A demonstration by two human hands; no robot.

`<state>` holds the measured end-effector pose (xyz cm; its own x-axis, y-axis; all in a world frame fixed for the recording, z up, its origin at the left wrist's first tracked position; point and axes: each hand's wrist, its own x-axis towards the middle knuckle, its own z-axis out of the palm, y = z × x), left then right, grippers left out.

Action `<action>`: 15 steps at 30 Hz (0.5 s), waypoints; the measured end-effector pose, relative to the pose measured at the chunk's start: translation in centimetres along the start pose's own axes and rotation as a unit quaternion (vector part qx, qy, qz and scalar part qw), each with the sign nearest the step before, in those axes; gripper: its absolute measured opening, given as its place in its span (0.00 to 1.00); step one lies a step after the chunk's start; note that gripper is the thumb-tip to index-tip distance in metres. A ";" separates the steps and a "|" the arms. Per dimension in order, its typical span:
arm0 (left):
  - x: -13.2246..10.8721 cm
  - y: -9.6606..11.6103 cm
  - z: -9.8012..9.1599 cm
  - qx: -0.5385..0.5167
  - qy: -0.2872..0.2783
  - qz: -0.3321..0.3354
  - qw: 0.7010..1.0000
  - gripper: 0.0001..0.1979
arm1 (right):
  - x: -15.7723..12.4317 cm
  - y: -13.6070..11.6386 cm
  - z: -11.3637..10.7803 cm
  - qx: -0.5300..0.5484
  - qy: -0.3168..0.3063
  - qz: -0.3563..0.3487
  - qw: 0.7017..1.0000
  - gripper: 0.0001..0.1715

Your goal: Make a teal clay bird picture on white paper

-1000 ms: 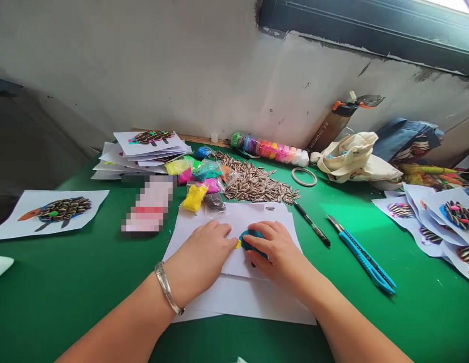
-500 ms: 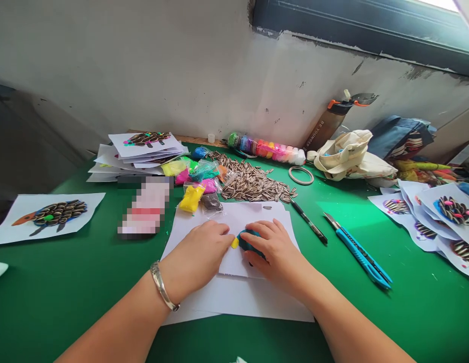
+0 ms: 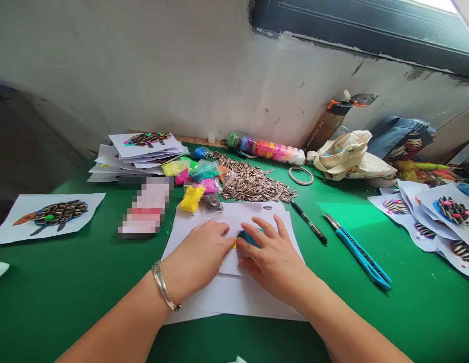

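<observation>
White paper sheets [image 3: 204, 295] lie stacked in front of me. On the top sheet a flattened patch of blue clay [image 3: 250, 235] is partly covered by my right hand [image 3: 274, 254]. Its fingers are spread, with the index fingertip at a small yellow clay piece [image 3: 235, 243] on the patch's left edge. My left hand [image 3: 200, 252], with a silver bracelet on the wrist, has its fingers curled in, and its thumb and index tips pinch at the yellow piece from the left. One sunflower seed [image 3: 267, 207] lies near the sheet's top edge.
Behind the paper is a heap of sunflower seeds [image 3: 253, 181], beside bagged clay [image 3: 191, 198]. A pen [image 3: 309, 222] and a blue utility knife [image 3: 357, 252], blade out, lie at right. Seed pictures [image 3: 56, 217] lie on both sides. A bottle [image 3: 328, 123] leans against the wall.
My right hand has shifted slightly left and its fingers have spread and lifted, the index tip now at the yellow piece. The left hand has barely moved.
</observation>
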<state>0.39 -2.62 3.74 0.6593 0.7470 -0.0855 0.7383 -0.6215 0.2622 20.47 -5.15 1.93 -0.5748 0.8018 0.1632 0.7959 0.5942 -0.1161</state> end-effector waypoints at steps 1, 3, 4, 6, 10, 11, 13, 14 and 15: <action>0.0 0.0 -0.1 -0.006 -0.004 -0.001 1.000 0.13 | 0.0 0.0 -0.1 0.006 0.000 0.004 1.000 0.15; 0.0 -0.1 -0.3 -0.016 -0.012 -0.001 1.000 0.13 | -0.1 0.1 -0.2 0.014 0.004 0.010 1.000 0.16; 0.0 0.0 -0.4 -0.020 -0.013 -0.001 1.000 0.13 | -0.1 0.1 -0.3 0.017 0.005 0.008 1.000 0.16; 0.0 0.0 -0.4 -0.022 -0.011 0.000 1.000 0.13 | 0.0 0.0 -0.2 0.022 0.001 -0.001 1.000 0.16; -0.1 -0.1 -0.2 -0.018 -0.010 0.001 1.000 0.13 | 0.1 0.0 -0.1 0.034 -0.018 -0.006 0.999 0.15; -0.2 -0.2 -0.2 -0.020 -0.011 0.000 1.000 0.13 | 0.1 0.0 -0.1 0.036 -0.023 -0.004 0.999 0.15; -0.2 -0.2 -0.2 -0.029 -0.013 0.000 1.000 0.13 | 0.0 0.0 -0.2 0.036 -0.025 0.001 0.999 0.16; -0.2 -0.3 -0.2 -0.033 -0.015 0.002 0.999 0.13 | -0.1 0.1 -0.3 0.035 -0.024 0.003 0.999 0.16; -0.2 -0.3 -0.3 -0.036 -0.016 0.002 0.999 0.13 | -0.1 0.1 -0.3 0.033 -0.024 0.003 0.999 0.16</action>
<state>0.01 -2.50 3.94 0.6674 0.7358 -0.1145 0.7239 -0.6050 0.3316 20.63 -5.21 2.20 -0.5800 0.8063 0.1163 0.7857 0.5913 -0.1818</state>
